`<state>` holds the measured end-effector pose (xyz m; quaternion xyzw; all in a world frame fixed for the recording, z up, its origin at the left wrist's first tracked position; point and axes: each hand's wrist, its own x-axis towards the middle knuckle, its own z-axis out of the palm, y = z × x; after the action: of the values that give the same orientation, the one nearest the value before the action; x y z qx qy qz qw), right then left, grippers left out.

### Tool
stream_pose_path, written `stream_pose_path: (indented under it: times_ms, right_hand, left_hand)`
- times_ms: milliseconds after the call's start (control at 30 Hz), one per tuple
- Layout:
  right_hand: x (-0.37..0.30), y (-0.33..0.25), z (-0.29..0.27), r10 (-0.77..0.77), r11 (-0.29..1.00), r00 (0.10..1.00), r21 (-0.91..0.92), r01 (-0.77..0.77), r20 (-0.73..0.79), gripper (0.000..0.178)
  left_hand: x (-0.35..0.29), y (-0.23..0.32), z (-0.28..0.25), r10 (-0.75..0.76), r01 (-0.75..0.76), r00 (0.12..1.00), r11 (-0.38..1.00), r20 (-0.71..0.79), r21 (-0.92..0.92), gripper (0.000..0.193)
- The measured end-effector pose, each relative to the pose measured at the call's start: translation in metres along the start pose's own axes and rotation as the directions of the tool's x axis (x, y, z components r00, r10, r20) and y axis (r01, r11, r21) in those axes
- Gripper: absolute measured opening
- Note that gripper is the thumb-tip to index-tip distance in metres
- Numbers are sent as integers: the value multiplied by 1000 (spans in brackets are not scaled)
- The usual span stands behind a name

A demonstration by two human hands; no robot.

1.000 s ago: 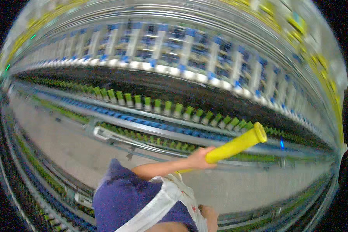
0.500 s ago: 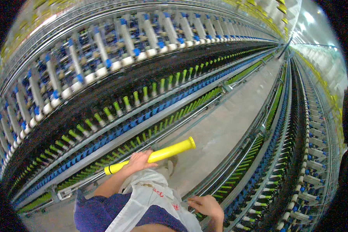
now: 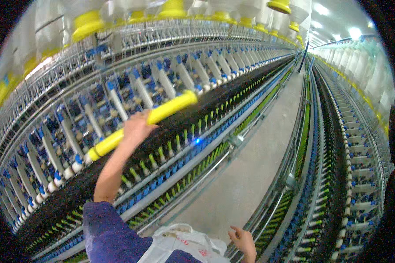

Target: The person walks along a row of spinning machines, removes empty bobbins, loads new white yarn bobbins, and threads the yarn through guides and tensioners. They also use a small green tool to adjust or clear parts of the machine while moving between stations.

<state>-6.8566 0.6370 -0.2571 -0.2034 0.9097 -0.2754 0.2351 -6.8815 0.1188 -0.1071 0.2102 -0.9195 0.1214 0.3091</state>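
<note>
My left hand (image 3: 138, 128) is wrapped round the middle of a long yellow bobbin tube (image 3: 173, 107). A dark ring circles the tube near its lower left end, and the other end flares slightly. My left arm is stretched out, so the tube hangs in front of the left spinning machine (image 3: 164, 81), over its row of white rollers. No thread shows on the tube. Low in the picture, my right hand (image 3: 242, 242) is held off the right-hand machine with its fingers loosely apart, nothing in them.
Upright green-tipped spindles (image 3: 185, 135) line the left machine below the rollers. White roving packages with yellow ends (image 3: 173, 8) hang overhead. A narrow grey aisle floor (image 3: 232, 184) runs ahead, bounded by a second machine (image 3: 322, 144) on the right. A small blue light (image 3: 198, 141) glows on the left machine.
My left hand has raised the yellow bobbin tube, carrying it from above the aisle edge up and left to the left machine's rollers. The view has tilted up, bringing the overhead packages in.
</note>
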Motion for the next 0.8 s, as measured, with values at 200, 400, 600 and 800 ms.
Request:
stream_pose_path:
  times_ms: [200,400,600,800]
  right_hand:
    - [126,64,-49,81,989,979,106,-102,189,43]
    - [278,76,-135,-243,947,947,-160,279,210,48]
    - [401,47,-205,-438,777,842,-339,531,315,43]
    - [464,11,-222,-566,753,759,-173,635,322,38]
  left_hand:
    - [40,-63,47,-331,289,935,920,128,265,58]
    - [78,-3,98,-240,250,967,954,-82,164,54]
    - [223,64,172,-272,243,959,931,-74,-273,34]
    - [337,-8,281,-551,538,834,823,-26,-185,72]
